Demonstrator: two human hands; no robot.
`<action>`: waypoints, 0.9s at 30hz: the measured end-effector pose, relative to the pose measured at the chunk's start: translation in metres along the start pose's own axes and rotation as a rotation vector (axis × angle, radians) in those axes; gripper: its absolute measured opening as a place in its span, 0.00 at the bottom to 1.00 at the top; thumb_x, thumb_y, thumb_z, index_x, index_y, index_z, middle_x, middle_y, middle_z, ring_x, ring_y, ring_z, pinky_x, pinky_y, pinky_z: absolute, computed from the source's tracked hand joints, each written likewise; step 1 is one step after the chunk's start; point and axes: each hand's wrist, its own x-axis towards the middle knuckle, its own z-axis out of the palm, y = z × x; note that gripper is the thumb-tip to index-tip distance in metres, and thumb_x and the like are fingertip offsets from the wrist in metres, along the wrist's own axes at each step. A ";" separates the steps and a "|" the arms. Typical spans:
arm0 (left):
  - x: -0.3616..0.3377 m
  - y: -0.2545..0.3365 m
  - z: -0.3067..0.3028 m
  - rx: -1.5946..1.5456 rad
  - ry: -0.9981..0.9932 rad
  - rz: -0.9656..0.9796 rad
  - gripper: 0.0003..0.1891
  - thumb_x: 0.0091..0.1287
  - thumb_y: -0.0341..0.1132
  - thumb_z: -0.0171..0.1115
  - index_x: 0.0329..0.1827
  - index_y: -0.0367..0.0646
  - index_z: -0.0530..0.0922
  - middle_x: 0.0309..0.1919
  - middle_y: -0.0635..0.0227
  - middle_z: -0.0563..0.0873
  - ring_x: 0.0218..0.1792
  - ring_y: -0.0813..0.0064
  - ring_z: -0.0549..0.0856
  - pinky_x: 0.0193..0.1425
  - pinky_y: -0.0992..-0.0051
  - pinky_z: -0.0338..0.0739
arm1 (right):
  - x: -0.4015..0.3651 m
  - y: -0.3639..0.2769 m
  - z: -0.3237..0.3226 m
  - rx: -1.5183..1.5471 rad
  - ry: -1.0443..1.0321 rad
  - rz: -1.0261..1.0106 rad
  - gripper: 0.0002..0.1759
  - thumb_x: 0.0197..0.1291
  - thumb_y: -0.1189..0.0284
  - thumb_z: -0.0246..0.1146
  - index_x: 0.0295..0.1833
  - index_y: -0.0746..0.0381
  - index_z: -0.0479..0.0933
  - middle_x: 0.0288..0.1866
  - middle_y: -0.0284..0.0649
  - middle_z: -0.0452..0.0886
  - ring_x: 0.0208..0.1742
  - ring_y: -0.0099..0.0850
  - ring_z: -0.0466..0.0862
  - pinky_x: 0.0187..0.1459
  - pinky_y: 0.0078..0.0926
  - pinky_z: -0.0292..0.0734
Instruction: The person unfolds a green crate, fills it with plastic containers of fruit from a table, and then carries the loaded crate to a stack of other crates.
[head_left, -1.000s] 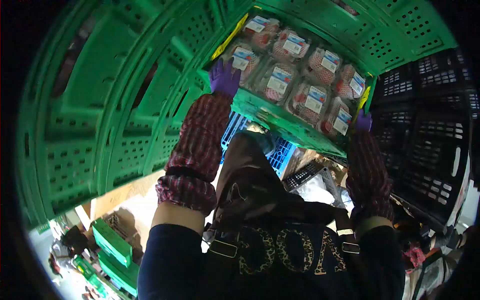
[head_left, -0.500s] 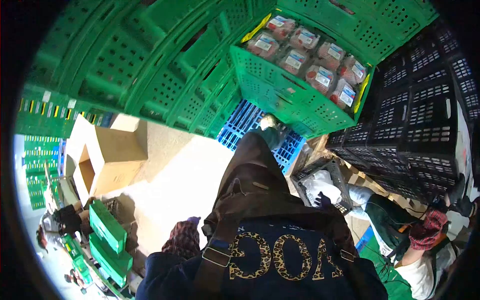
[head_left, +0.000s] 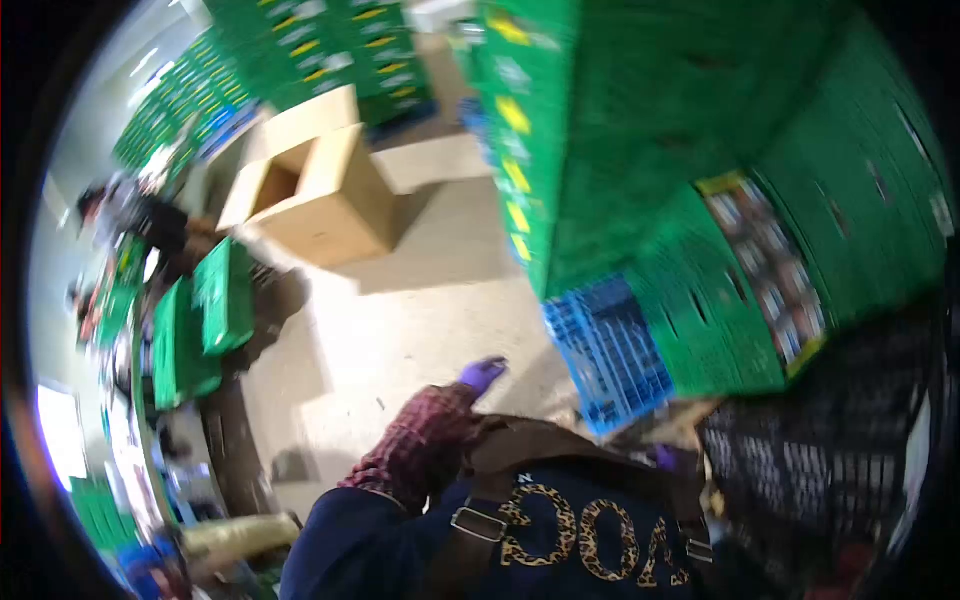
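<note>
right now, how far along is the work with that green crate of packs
Done: the green crate of packs stands against the green stack by the blue pallet, no hand on it. In hand: nothing; the left hand hangs empty over the floor, the right hand is low by the body, too blurred to read. Left: perhaps the loose green crates at the far left.

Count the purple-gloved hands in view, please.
2. The left hand hangs above the pale floor, beyond the plaid sleeve. The right hand, partly hidden, is lower, below the blue pallet. Other people's hands are too blurred to count.
</note>
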 end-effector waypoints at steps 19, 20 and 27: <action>-0.758 -0.461 -0.099 -0.320 0.642 -0.512 0.14 0.63 0.42 0.47 0.48 0.50 0.74 0.36 0.62 0.80 0.36 0.64 0.78 0.40 0.64 0.73 | -0.127 -0.079 0.533 -0.789 -0.947 -0.244 0.22 0.58 0.59 0.55 0.49 0.66 0.72 0.34 0.42 0.80 0.33 0.28 0.80 0.30 0.22 0.72; -0.770 -0.464 -0.079 -0.360 0.831 -1.379 0.15 0.64 0.42 0.47 0.50 0.50 0.74 0.38 0.61 0.80 0.38 0.63 0.78 0.41 0.63 0.73 | -0.134 -0.088 0.565 -0.837 -0.983 -0.259 0.23 0.58 0.59 0.54 0.51 0.66 0.71 0.37 0.44 0.80 0.35 0.29 0.81 0.30 0.22 0.73; -0.633 -0.423 -0.034 -0.922 1.106 -1.360 0.16 0.63 0.41 0.49 0.52 0.47 0.72 0.37 0.61 0.81 0.34 0.67 0.79 0.35 0.68 0.72 | -0.096 -0.103 0.779 -1.099 -0.995 -0.141 0.15 0.56 0.62 0.56 0.43 0.62 0.74 0.29 0.38 0.79 0.24 0.28 0.77 0.23 0.24 0.71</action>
